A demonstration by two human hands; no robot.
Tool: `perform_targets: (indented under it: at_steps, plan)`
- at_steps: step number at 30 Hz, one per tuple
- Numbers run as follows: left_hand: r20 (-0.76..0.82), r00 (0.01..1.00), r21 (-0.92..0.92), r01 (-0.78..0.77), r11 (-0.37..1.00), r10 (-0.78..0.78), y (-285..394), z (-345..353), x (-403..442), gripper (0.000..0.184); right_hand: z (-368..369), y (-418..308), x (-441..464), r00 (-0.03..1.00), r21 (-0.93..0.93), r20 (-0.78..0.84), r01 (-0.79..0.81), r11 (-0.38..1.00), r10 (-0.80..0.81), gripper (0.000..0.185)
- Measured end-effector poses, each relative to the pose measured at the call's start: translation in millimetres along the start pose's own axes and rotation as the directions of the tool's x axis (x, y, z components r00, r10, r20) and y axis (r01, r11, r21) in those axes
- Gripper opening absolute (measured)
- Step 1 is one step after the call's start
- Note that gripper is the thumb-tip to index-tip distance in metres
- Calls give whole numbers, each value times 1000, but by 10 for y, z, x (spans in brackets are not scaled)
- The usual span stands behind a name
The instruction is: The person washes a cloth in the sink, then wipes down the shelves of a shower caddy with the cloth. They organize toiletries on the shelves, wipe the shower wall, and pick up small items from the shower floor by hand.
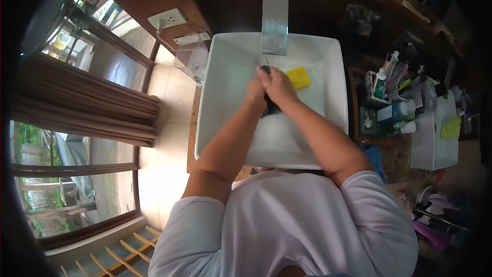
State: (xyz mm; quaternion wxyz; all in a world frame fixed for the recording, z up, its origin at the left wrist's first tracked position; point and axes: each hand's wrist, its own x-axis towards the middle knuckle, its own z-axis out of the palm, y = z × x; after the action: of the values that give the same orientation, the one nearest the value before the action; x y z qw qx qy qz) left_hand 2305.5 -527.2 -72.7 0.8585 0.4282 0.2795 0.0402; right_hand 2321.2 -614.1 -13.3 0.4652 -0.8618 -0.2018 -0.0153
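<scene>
Both hands are close together inside the white sink (335,102), just below the wide metal faucet (275,18). My left hand (256,91) and my right hand (280,88) are closed around a dark, limp item (270,109) that looks like wet cloth. Its lower end hangs out beneath the fingers, and most of it is hidden by them. Thin streams of water fall from the faucet's end near the fingertips. A yellow sponge (298,78) lies on the basin floor, right of my right hand. The left hand is slightly blurred.
Right of the sink stand a holder with toothbrushes and tubes (382,84), several bottles (397,112) and a white bin (435,138). A clear plastic container (192,61) is at the left rim, below a wall socket (167,19). A brown curtain (87,102) hangs by the windows.
</scene>
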Motion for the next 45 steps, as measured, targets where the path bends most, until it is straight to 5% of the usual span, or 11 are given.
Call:
perform_targets:
  at_steps: [3,6,9,18,21,27,33,39,41,43,45]
  plan:
    - [131,991,49,-33,998,26,82,-116,-23,39,92,73,-30,985,-33,-89,142,989,-145,45]
    - [-204,978,155,76,985,-44,433,220,-167,33,-9,277,118,891,507,320,-448,736,322,61]
    - [-105,989,-211,78,974,-102,626,288,-294,30,-212,132,9,789,657,606,-569,494,103,58]
    - [104,984,79,-156,985,147,321,145,-84,28,-206,313,227,890,476,145,-446,758,433,42]
    - [-79,994,240,-55,969,75,288,173,-99,34,-130,270,210,783,786,94,-437,437,615,45]
    - [18,998,-225,59,973,-56,-33,2,91,41,-28,-80,-33,962,354,47,-267,896,268,50]
    - [-59,996,267,-55,962,74,145,61,16,39,75,469,143,932,143,-176,-294,945,316,36]
    - [112,969,347,-246,905,220,375,-120,-38,27,-242,503,313,790,815,273,-493,305,548,33]
    - [191,893,774,-392,497,407,331,-369,124,40,-268,464,316,812,803,314,-504,319,492,39]
    - [391,729,920,-297,-255,562,425,-244,-129,47,-357,279,247,890,278,303,-423,862,340,45]
    - [453,815,882,-468,-52,361,421,-201,-171,62,-387,85,162,887,205,383,-354,912,258,44]
